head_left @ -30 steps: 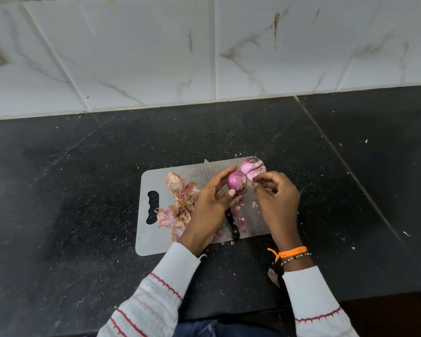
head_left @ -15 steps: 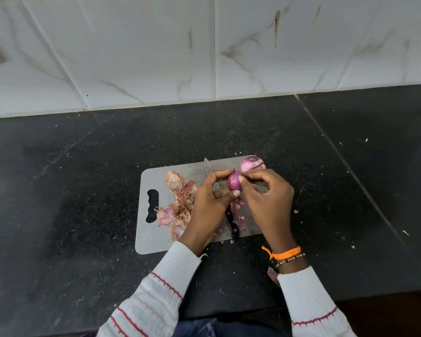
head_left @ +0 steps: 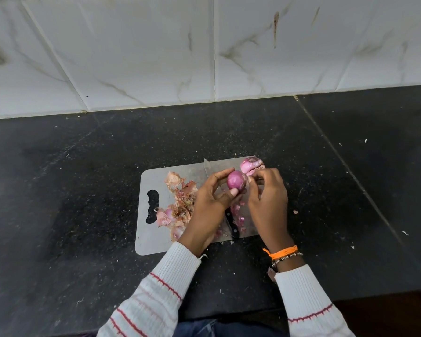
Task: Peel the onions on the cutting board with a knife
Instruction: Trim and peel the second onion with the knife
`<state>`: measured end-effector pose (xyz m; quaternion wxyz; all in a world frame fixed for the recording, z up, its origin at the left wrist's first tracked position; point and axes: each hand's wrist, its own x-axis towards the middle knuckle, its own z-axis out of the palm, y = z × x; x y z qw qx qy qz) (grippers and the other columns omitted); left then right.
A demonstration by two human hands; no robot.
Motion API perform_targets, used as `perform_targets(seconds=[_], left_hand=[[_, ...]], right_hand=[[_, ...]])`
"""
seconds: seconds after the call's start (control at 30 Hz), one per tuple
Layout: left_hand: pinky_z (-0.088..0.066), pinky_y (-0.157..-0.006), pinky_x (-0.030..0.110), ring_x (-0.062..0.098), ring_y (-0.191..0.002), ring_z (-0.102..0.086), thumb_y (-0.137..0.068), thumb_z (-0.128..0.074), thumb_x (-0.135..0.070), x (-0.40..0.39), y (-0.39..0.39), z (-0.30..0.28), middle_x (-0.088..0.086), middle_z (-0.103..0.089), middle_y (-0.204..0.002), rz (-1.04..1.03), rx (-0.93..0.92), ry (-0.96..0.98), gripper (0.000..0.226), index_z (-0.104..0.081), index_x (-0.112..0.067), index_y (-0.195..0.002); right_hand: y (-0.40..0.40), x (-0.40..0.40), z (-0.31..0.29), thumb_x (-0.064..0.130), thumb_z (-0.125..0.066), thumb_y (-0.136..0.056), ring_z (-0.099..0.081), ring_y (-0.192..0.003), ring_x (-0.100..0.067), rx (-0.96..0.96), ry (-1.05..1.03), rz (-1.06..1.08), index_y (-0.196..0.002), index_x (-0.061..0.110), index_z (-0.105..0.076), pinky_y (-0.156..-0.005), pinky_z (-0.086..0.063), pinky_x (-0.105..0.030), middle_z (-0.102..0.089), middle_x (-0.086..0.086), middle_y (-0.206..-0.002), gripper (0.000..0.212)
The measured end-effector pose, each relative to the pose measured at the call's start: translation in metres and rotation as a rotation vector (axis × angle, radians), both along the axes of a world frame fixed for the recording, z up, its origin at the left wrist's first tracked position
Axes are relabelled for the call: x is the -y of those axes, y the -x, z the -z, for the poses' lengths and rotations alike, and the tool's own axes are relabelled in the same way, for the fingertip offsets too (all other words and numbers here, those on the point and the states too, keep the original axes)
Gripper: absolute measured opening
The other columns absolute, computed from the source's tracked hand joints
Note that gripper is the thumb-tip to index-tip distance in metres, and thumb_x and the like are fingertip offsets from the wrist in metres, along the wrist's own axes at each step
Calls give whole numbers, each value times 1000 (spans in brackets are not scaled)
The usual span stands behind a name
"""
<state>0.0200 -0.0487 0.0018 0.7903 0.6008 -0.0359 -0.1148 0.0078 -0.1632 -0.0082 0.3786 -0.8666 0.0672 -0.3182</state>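
Two hands: both were raised just above a grey cutting board (head_left: 156,244), working together on one small onion.
Left hand: the left hand (head_left: 210,198) held a peeled purple onion (head_left: 236,182), its thumb pressed on the near side and its fingers curled round the far side.
Right hand: the right hand (head_left: 267,198) sat just beside the onion on its right, fingers bent and fingertips drawn together close to the onion's skin; whether they pinched a strip of peel could not be told.
Second onion: a partly peeled pink onion (head_left: 251,164) lay at the far right corner of the board, just beyond the right hand's fingers.
Knife: a knife (head_left: 232,228) lay flat on the board under the hands, black handle toward the person, blade tip showing past the left hand's fingers; neither hand touched it.
Peels: a heap of papery onion skins (head_left: 178,205) was spread over the middle-left of the board, with smaller purple scraps beside the knife handle.
Board: it lay on a dark speckled countertop (head_left: 83,190), its handle slot on the left.
Sleeves: white ribbed cuffs with thin red stripes covered both forearms.
Wrist: an orange thread and a beaded band (head_left: 283,252) circled the right wrist.
Backdrop: a white marbled tile wall (head_left: 131,57) stood behind the counter.
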Motion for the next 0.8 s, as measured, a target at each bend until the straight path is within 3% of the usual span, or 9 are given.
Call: perform_targets(seconds=[0.1,0.2,0.3,0.37,0.53,0.6,0.8], left_hand=[[-54,-88,29,18,-102,-66,-90,-48,10,-1,-1,-2,3,-62,-117,39,-27,78,39,-55,-11,-122],[-54,-86,25,15,-100,-66,-93,-44,9,0,0,-2,0,-64,-113,58,-33,81,39,-55,-13,-123],[-53,-90,28,14,-104,-64,-93,-43,8,0,1,-3,1,-63,-115,63,-27,73,38,-54,-11,-125],[-51,-94,32,16,-108,-62,-94,-43,7,0,1,-3,1,-62,-118,61,-16,63,38,-54,-11,-125],[-52,-90,26,11,-112,-60,-94,-41,8,-1,3,-4,-4,-63,-119,78,31,48,40,-55,-16,-123],[-52,-88,25,11,-111,-61,-94,-41,8,-1,3,-4,-4,-62,-119,82,38,46,41,-55,-16,-123],[-51,-93,29,15,-112,-61,-95,-40,7,-3,2,-4,3,-61,-122,96,29,68,39,-52,-10,-128]], right_hand=[[0,6,1,9,-54,-91,-49,-70,-16,-63,-15,2,-81,5,-55,-61,-42,-32,-52,-4,-81,11],[1,7,-3,10,-53,-92,-46,-59,-17,-63,-56,-15,-67,8,-51,-54,-38,-33,-47,-2,-67,25],[2,6,-10,3,-62,-85,-54,-76,-9,10,-147,-81,-87,7,-60,-67,-45,-15,-55,-2,-89,4],[3,6,-13,0,-60,-85,-55,-89,-3,24,-204,-175,-99,8,-61,-76,-45,-12,-55,-1,-101,16],[3,5,-13,9,-65,-82,-54,-98,-12,-30,-134,-351,-102,12,-61,-82,-52,-34,-47,9,-104,20],[2,6,-12,8,-67,-82,-53,-100,-13,-40,-96,-349,-102,10,-61,-84,-52,-36,-46,8,-105,22],[1,7,-14,8,-69,-82,-54,-92,-8,-15,-96,-361,-92,6,-60,-75,-47,-9,-47,4,-98,14]])
